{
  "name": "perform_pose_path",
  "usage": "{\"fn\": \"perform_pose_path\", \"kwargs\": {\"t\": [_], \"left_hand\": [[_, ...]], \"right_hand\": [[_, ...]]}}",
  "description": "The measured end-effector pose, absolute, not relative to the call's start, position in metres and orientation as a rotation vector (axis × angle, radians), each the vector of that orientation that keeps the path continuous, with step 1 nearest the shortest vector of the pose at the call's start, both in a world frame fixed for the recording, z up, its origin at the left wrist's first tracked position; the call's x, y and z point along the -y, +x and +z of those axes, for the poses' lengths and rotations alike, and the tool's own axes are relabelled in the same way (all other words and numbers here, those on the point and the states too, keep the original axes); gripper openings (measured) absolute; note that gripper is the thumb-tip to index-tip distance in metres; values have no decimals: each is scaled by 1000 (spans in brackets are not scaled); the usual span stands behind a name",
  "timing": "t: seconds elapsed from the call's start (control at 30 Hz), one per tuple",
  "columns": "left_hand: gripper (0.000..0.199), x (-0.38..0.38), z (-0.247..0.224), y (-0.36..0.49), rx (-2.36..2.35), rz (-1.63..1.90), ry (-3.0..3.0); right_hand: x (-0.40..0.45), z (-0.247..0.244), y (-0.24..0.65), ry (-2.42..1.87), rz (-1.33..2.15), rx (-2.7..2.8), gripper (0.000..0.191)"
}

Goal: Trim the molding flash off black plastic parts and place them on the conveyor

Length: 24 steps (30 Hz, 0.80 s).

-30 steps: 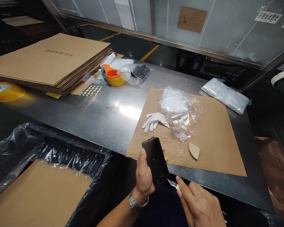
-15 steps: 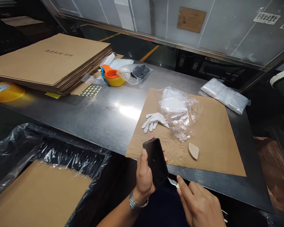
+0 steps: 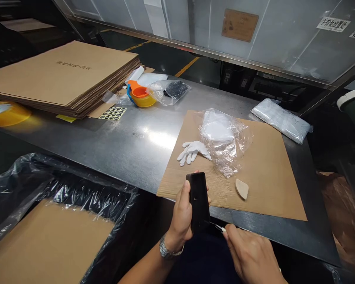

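Note:
My left hand [image 3: 182, 215] is wrapped round a black rectangular plastic case [image 3: 199, 203], shallow and hollow, with a small hole near its middle. The case is tilted upright in front of the table edge. In my right hand [image 3: 251, 250] is a small knife [image 3: 220, 227] with a pale handle and a thin metal blade. Its tip is at the lower right corner of the case; whether it touches is hard to tell. Just beyond, a white glove [image 3: 193, 152] lies on a cardboard sheet [image 3: 268, 165], left of a clear plastic bag [image 3: 225, 148] with white contents. A beige wedge-shaped pad [image 3: 241, 189] rests to the right.
Stacked cardboard sheets [image 3: 77, 75] occupy the table's left end, beside yellow tape [image 3: 10, 115]. Orange and yellow cups [image 3: 143, 98] and a bag with a black item [image 3: 173, 92] stand behind. A plastic-lined bin [image 3: 53, 185] is at lower left, a wrapped white pack [image 3: 282, 119] at right.
The left hand has shifted slightly right and turned the case more upright. The knife has rotated, so its blade now looks thinner, and the right hand has moved a little.

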<state>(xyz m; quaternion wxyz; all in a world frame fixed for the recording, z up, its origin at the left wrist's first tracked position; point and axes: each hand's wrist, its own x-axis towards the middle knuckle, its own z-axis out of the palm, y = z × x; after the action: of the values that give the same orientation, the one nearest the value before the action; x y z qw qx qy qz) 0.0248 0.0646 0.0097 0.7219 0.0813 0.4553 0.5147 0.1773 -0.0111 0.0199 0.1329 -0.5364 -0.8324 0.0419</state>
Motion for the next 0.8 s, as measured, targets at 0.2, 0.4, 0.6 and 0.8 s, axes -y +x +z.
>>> {"fn": "perform_pose_path", "kwargs": {"t": [0.2,0.4,0.6,0.8], "left_hand": [[57,-66,11,25,-994,1135,210],[59,-67,8,27,-1021,1134,266],[57,-63,6,24,-1023,1168,391],[62,-62,5,20,-897,1226,440]], "right_hand": [[9,18,177,-1587,91,2468,32],[11,18,172,-1559,-153,2461,35],[10,7,174,-1733,470,2297,39],[11,-14,174,-1241,2388,1000,49]]}}
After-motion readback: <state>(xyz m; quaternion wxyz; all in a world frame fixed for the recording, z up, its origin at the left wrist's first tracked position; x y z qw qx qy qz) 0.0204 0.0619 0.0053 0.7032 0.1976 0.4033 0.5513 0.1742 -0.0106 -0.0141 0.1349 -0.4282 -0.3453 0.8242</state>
